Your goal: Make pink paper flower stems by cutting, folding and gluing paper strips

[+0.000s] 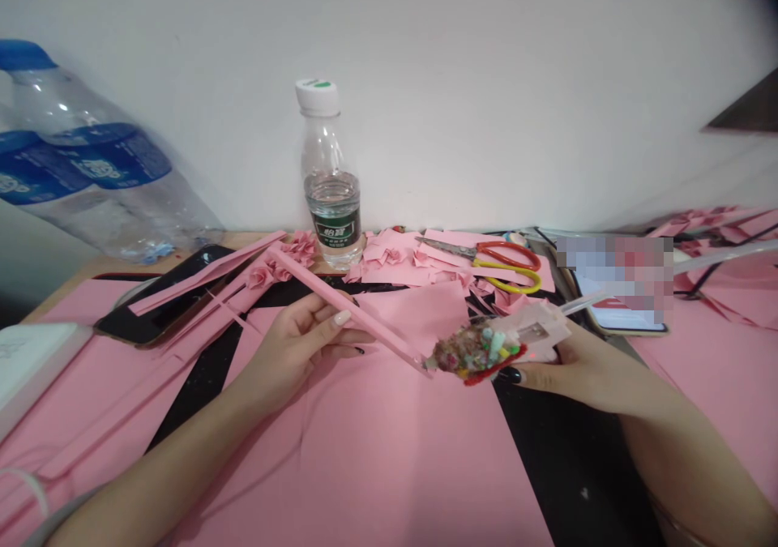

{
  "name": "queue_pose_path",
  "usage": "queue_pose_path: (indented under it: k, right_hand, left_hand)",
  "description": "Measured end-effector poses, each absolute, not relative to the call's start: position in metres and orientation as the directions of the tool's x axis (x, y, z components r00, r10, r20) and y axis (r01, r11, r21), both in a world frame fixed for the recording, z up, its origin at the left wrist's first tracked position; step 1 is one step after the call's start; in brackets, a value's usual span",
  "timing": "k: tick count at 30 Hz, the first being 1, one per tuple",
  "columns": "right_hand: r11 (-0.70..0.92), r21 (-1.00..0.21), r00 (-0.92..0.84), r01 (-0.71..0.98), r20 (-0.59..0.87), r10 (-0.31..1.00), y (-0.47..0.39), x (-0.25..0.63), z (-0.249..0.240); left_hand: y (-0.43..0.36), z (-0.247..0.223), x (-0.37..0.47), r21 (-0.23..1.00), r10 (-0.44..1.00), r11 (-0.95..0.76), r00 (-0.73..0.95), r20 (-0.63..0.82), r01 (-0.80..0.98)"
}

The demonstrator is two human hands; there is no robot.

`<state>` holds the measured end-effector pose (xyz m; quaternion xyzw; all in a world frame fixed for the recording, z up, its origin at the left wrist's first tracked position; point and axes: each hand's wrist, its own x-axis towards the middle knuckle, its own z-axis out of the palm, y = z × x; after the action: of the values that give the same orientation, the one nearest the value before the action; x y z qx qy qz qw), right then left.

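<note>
My left hand [316, 328] pinches a long folded pink paper strip [349, 304] between thumb and fingers. The strip slants from upper left down to the right. In my right hand [568, 369] is a white hot glue gun [535, 332], its front crusted with colourful beads and red trim. A clear glue stick [583, 302] pokes out of its back. The gun's nozzle is at the strip's lower right end; whether they touch I cannot tell. Large pink paper sheets [389, 450] lie beneath both hands.
Behind are a water bottle [333, 227], red-and-yellow scissors [507, 267] and crumpled pink paper flowers [292, 255]. A lit phone [620, 284] lies on the right, a dark phone [161, 300] on the left. Large blue-labelled bottles [109, 158] lean at the far left, above a white box [36, 361].
</note>
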<state>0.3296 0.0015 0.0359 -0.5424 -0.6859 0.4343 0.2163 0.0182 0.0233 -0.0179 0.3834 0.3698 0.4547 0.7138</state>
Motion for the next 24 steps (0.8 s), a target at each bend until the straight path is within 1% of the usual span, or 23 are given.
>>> queue_pose_path:
  k: [8,15,24]
  right_hand:
    - [0.04,-0.839,-0.323,0.542,-0.164,0.932,0.002,0.3303,0.0353]
    - [0.051,-0.836,-0.328,0.547,-0.158,0.932,0.0026,0.3291,0.0375]
    - [0.15,-0.839,-0.339,0.523,-0.044,0.94,0.0041,0.3226,0.0399]
  left_hand:
    - [0.0243,-0.0204,0.0163,0.887,0.941,0.278,0.291,-0.174,-0.369]
    - [0.0247,-0.0201,0.017,0.883,0.949,0.287,0.235,-0.21,-0.372]
    - [0.0245,-0.0175,0.0184,0.863,0.949,0.312,0.16,-0.27,-0.397]
